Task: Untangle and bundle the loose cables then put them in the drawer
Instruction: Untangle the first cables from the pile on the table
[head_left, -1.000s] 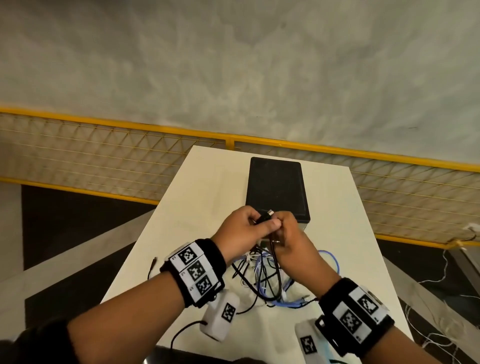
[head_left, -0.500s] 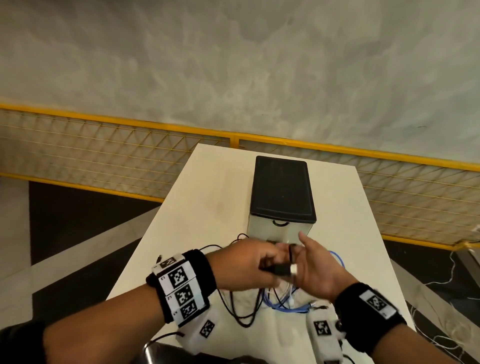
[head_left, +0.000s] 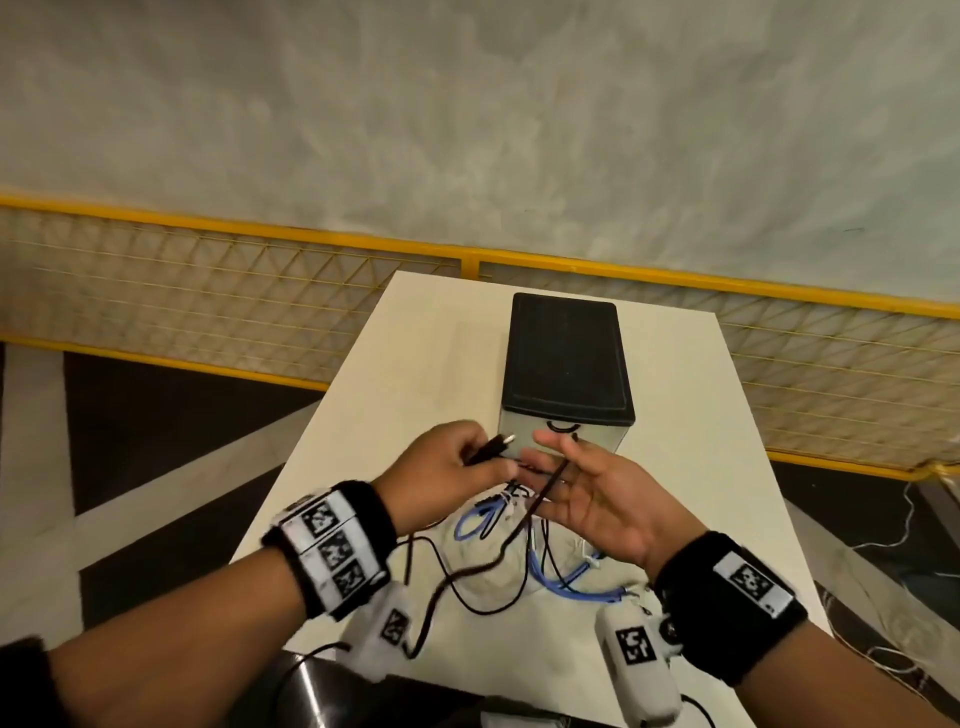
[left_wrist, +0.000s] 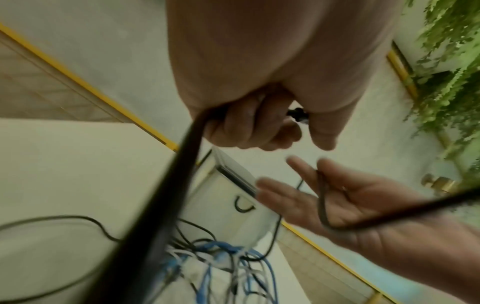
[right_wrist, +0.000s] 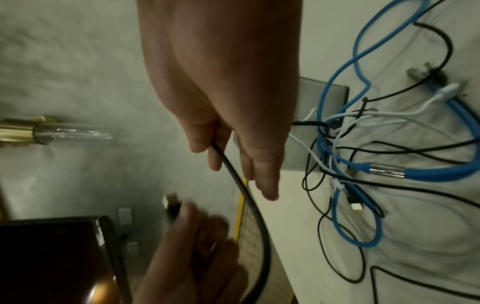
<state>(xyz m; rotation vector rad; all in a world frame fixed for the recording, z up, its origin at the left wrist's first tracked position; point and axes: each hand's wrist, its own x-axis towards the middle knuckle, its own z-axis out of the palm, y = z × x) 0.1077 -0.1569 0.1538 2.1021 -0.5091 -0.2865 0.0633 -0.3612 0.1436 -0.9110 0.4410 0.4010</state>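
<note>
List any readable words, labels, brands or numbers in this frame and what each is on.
No readable text in any view.
Left wristband: square black-and-white code markers and tiny characters beside them, too small to read.
Right wristband: one code marker, no legible text.
Wrist cameras: code markers only.
Drawer box: no label.

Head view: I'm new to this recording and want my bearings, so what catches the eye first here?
Two hands meet over a white table: the left hand grips a black cable near its plug, while the cable runs between the straight fingers of the right hand. Under them lies a tangle of blue, white and black cables. Behind stands a small black-topped drawer box, shut.
</note>
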